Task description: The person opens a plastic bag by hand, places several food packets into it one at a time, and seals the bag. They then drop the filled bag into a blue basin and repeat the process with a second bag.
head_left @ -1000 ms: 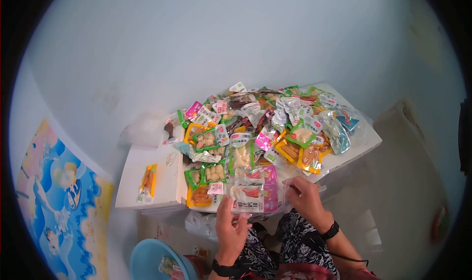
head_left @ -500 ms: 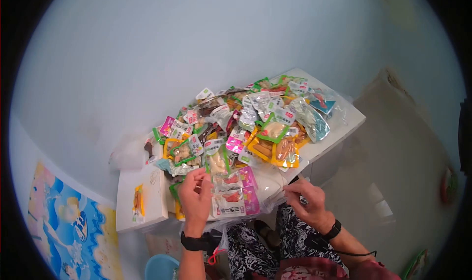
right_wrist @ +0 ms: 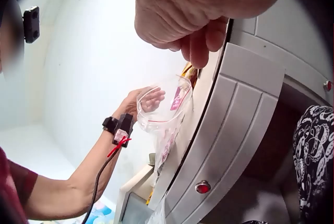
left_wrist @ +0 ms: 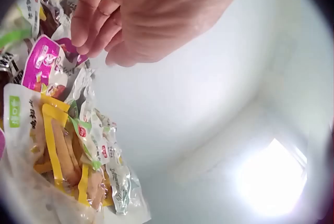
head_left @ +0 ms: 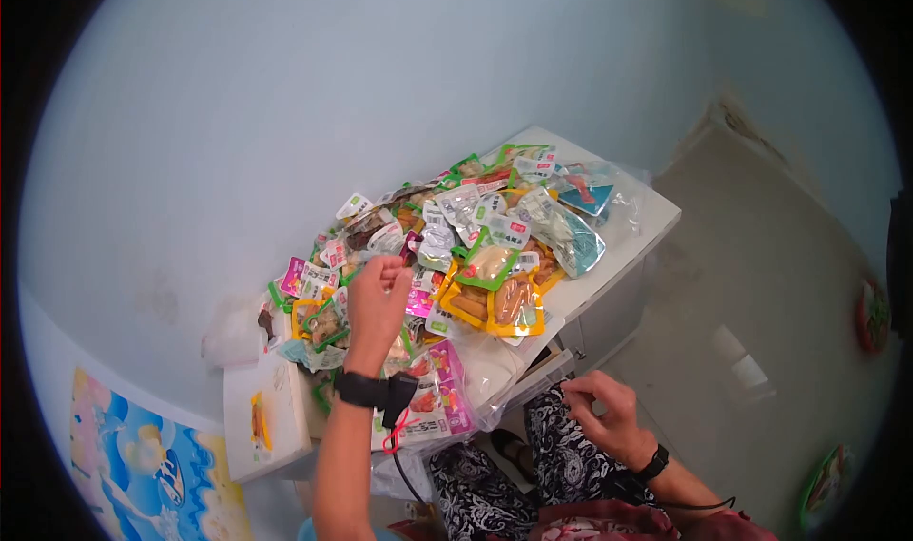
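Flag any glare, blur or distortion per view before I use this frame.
Head view: strong fisheye bending with a black vignette; the snack packets are sharp. Left wrist view: the left hand is close and soft, with a blown-out patch at lower right. Right wrist view: the right hand is soft, and the clear bag shows pale highlights.

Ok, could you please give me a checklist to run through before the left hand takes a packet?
1. The left hand is over the pile of packets: ok.
2. Its fingers are free of any packet: cannot tell; they curl just above a pink packet.
3. The pink packet is not covered by others: ok.
4. The clear bag has its mouth open: ok.
5. The right hand grips the clear bag: cannot tell; its curled fingers sit at the edge of the table.
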Tool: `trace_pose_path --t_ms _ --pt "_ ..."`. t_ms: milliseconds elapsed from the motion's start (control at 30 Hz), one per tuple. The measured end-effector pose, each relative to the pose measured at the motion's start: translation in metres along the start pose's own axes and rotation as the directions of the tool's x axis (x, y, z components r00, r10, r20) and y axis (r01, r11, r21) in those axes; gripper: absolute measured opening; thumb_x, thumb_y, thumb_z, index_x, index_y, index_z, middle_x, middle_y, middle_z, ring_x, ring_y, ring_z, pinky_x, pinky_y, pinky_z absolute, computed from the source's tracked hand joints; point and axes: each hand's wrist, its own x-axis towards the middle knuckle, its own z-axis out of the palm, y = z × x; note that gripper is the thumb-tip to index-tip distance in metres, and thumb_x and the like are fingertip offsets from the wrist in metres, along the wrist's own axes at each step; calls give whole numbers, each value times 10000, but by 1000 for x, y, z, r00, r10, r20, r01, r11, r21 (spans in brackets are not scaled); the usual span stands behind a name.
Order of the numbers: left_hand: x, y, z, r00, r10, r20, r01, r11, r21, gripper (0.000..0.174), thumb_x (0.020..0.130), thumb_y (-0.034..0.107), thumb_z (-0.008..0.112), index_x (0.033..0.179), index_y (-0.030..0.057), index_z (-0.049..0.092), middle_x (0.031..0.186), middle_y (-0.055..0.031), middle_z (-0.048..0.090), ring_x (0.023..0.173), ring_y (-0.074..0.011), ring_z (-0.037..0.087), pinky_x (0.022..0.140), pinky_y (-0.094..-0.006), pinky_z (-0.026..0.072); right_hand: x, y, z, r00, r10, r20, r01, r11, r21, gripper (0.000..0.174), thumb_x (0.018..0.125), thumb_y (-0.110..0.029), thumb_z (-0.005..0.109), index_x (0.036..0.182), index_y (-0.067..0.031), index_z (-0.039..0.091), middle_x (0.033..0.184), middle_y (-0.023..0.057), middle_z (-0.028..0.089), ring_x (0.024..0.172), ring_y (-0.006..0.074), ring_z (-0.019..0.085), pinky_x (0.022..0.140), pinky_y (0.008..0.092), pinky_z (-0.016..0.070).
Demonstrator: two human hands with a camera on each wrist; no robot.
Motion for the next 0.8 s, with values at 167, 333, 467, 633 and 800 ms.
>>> trace_pose_path --t_ms 167,333,467,633,800 --pt "53 20 35 972 183 147 -203 969 138 261 936 108 718 1155 -35 704 967 -115 764 887 -161 725 815 -295 584 -7 4 -8 997 68 -22 -67 998 7 212 856 86 709 1050 1 722 790 95 653 606 165 626 556 294 489" --pt "80 7 73 956 -94 277 53 987 151 402 907 157 712 1272 -2 660 933 -186 773 824 -273 774 718 -388 597 -17 5 -30 995 86 -39 -89 994 -70 212 866 90 695 1057 2 719 806 88 665 621 161 641 574 288 499" --pt "91 -7 96 917 -253 310 275 961 -28 465 905 76 689 1334 -69 582 803 -183 732 522 -240 712 442 -360 513 -33 11 -51 982 168 -83 -175 981 -88 141 911 79 632 1028 22 688 845 86 683 649 145 683 620 272 512" --pt "91 10 114 951 -251 178 251 968 24 302 880 33 680 1161 -53 614 750 -154 715 556 -228 728 477 -358 527 -47 23 -62 957 254 -142 -265 962 -64 127 945 73 623 1058 41 670 849 96 675 651 137 680 612 265 511" --pt "95 -2 115 980 -191 62 195 979 -58 268 847 -11 696 1100 -40 613 731 -92 681 537 -176 657 498 -305 487 -52 28 -61 931 318 -180 -324 946 -6 202 898 110 622 1063 19 693 839 81 666 650 129 666 594 258 515"
